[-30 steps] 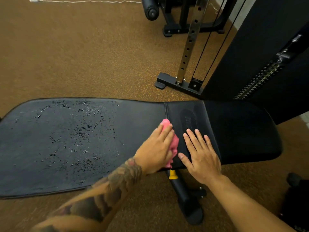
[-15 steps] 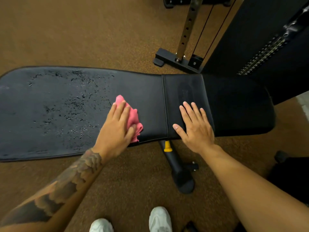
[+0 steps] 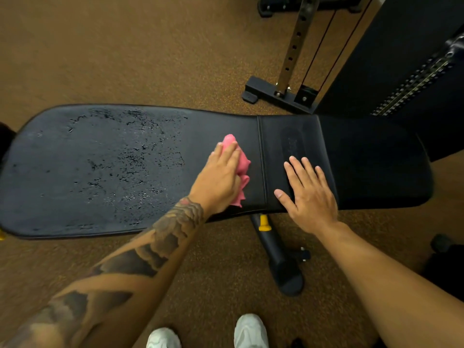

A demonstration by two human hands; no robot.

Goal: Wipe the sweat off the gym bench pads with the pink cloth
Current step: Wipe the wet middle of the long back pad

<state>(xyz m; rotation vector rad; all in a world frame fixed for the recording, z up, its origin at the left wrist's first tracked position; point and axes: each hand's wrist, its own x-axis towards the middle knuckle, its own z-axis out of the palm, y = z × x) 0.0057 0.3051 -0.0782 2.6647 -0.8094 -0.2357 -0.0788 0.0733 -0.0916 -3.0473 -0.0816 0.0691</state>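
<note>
A long black bench back pad [image 3: 75,172] lies across the view, speckled with sweat droplets [image 3: 130,159] over its left and middle parts. My left hand [image 3: 221,179] presses a crumpled pink cloth [image 3: 242,164] flat on this pad, just left of the seam. The darker seat pad [image 3: 376,167] continues to the right. My right hand [image 3: 308,194] lies flat with fingers spread on the strip between the two pads, holding nothing.
A cable machine base [image 3: 278,96] with its perforated upright post and a black weight stack [image 3: 401,71] stand behind the bench at the right. The bench leg [image 3: 278,259] with a yellow knob [image 3: 265,222] juts toward my white shoes [image 3: 248,330]. Brown rubber floor surrounds everything.
My left hand slid the pink cloth left along the back pad, then back right and up toward the seam. My right hand stayed flat by the seam.
</note>
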